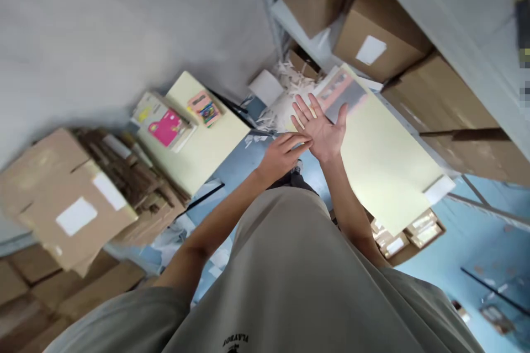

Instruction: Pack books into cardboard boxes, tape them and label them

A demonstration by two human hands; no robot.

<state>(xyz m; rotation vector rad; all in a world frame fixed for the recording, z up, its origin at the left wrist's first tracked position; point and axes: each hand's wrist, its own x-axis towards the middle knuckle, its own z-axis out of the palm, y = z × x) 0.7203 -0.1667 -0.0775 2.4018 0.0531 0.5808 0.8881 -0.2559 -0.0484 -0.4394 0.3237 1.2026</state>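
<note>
My right hand [325, 131] is held palm up with its fingers spread, and nothing lies on it. My left hand [284, 155] reaches across from the left, palm down, its fingers loosely bent and slightly apart. Its fingertips meet the little-finger edge of my right palm, and I see no object between them. Both hands are in the air over the gap between two pale yellow tabletops. Closest to my right hand is the right tabletop [372, 165], with a printed pink and grey sheet [343, 96] at its far end.
On the left tabletop [207, 160] are a small colourful pack [203, 108] and a stack with a pink print [164, 128]. Flattened cardboard [41, 176] stands at left. Cartons [381, 27] fill the right shelf. White paper strips [285, 88] lie heaped behind; a box of packets [409, 237] sits low right.
</note>
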